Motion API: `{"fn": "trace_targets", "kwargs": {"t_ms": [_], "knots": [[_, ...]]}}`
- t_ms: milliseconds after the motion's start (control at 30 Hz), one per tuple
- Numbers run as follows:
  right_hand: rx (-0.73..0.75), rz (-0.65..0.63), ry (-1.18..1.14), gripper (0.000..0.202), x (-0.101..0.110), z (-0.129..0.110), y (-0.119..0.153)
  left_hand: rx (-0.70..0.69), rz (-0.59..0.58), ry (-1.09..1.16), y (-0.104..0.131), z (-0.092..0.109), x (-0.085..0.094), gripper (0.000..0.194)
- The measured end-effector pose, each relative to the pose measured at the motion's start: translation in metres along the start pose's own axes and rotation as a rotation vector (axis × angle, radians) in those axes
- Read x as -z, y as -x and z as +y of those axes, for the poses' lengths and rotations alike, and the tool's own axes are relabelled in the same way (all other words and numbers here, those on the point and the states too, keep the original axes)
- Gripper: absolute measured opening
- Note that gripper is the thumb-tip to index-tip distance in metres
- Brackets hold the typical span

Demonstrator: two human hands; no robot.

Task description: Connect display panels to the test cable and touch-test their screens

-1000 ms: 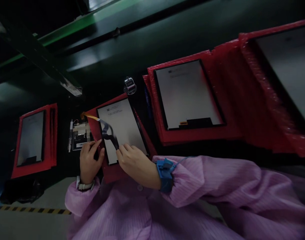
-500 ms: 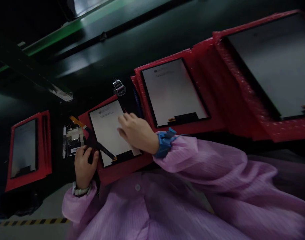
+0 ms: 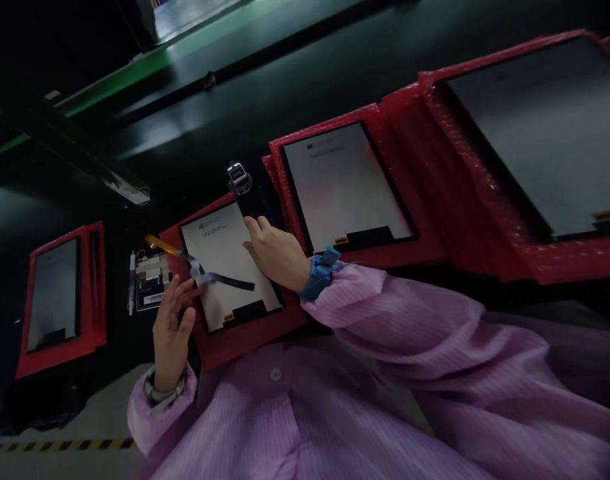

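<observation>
Ribbon (image 3: pixel 229 281) lies by my spread left hand (image 3: pixel 169 337), likely for steadying; my right hand's (image 3: pixel 281 257) grip I can't tell.

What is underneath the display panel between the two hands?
Red sheeting shows past the near and left edges of the display panel. The panel covers the middle, so anything else underneath cannot be seen.

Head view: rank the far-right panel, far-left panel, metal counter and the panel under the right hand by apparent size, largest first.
1. Far-right panel, though cut off by the picture edge
2. Panel under the right hand, partly covered by the right hand
3. Far-left panel
4. Metal counter
</observation>
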State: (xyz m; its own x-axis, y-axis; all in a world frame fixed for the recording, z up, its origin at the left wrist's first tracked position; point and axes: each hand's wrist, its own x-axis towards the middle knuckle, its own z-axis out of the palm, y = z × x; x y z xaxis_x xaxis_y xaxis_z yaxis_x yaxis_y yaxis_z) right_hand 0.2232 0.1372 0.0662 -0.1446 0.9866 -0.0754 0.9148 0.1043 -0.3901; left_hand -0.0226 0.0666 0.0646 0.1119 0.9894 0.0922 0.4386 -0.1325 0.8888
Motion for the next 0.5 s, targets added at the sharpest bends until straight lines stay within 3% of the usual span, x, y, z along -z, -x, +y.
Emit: {"fn": "trace_targets", "kwargs": {"t_ms": [167,367,500], "knots": [[-0.036,-0.005,-0.077,0.051,-0.002,0.0,-0.001,-0.034,-0.14,-0.178,-0.003,0.001,-0.009,0.05],[-0.135,-0.031,-0.6,0.057,-0.005,0.013,-0.012,-0.187,-0.052,-0.325,-0.002,-0.009,-0.022,0.035],[-0.103,-0.098,-0.799,0.034,-0.005,0.019,-0.018,-0.204,-0.016,-0.327,-0.001,-0.011,-0.022,0.032]]}}
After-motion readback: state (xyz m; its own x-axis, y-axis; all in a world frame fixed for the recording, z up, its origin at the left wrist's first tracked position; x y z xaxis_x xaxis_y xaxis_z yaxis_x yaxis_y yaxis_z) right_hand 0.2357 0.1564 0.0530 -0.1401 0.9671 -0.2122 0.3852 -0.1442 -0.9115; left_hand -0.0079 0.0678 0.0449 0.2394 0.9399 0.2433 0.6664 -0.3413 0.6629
